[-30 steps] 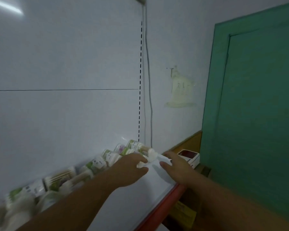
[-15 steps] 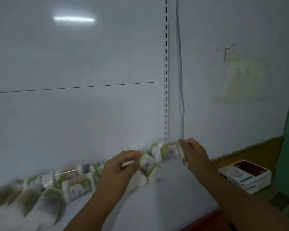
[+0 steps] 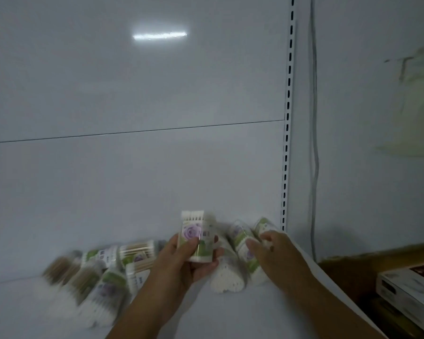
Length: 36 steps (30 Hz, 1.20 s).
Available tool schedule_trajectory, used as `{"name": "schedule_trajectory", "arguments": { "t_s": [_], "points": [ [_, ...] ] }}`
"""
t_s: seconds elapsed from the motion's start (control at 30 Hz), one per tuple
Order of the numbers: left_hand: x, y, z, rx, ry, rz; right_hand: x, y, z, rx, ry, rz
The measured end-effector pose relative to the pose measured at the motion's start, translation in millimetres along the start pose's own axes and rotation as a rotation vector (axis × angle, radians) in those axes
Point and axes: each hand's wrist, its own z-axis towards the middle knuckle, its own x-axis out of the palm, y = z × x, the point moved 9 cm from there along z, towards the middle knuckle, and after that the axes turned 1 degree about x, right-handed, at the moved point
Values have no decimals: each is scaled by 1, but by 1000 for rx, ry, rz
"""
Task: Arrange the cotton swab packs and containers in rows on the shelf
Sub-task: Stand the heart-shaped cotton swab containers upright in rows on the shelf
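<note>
My left hand (image 3: 181, 263) grips a cotton swab pack (image 3: 194, 234) with a purple flower label, lifted upright above the white shelf (image 3: 230, 314). My right hand (image 3: 277, 253) rests its curled fingers on the packs lying at the shelf's right end (image 3: 245, 243), near the back panel. A heart-shaped white pack end (image 3: 227, 280) lies between my hands. Several more swab packs (image 3: 103, 272) lie blurred in a loose row to the left along the back.
A slotted white upright (image 3: 288, 133) marks the shelf's right end, with a grey cable (image 3: 315, 143) beside it. A white and dark red box (image 3: 411, 289) sits on a wooden ledge at lower right. Bare shelf surface lies in front of the packs.
The view swung left, away from the green door. My left hand has lifted a pack upright; my right hand moved from holding a pack near the upright down onto the lying packs.
</note>
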Motion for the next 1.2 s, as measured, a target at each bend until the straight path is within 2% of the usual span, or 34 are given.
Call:
{"name": "schedule_trajectory", "arguments": {
  "t_s": [0.07,0.2,0.3,0.4,0.47,0.53,0.67,0.7,0.77,0.9,0.97,1.03,1.1,1.2],
  "points": [
    [-1,3,1,-72,-8,-134,19,-17,0,93,105,-38],
    [-1,6,0,-124,-11,-296,18,-17,-1,53,102,-103],
    [-2,9,-1,-136,-4,-295,9,-15,-3,21,54,-73],
    [0,10,-2,-127,24,-302,-9,-5,-5,-36,-59,140],
    [4,5,-4,-94,87,-338,-19,8,-10,-86,-111,416],
    [16,1,-8,-70,207,-354,-19,28,-19,-164,-86,673],
    [45,-3,-15,4,434,-268,-7,50,-35,-254,-58,798],
    [43,-3,-14,8,418,-246,-2,50,-35,-249,-44,802],
    [42,6,-14,-76,387,-258,8,51,-34,-275,0,762],
    [41,6,-10,-95,455,-265,14,54,-35,-352,81,720],
    [41,-6,-11,-33,490,-356,10,51,-33,-364,23,539],
    [34,-15,-9,-4,472,-448,14,40,-28,-284,4,235],
    [29,-19,-8,11,464,-494,29,30,-27,-197,104,-43],
    [23,-20,-6,34,432,-483,49,22,-30,-143,247,-180]
  ]
}}
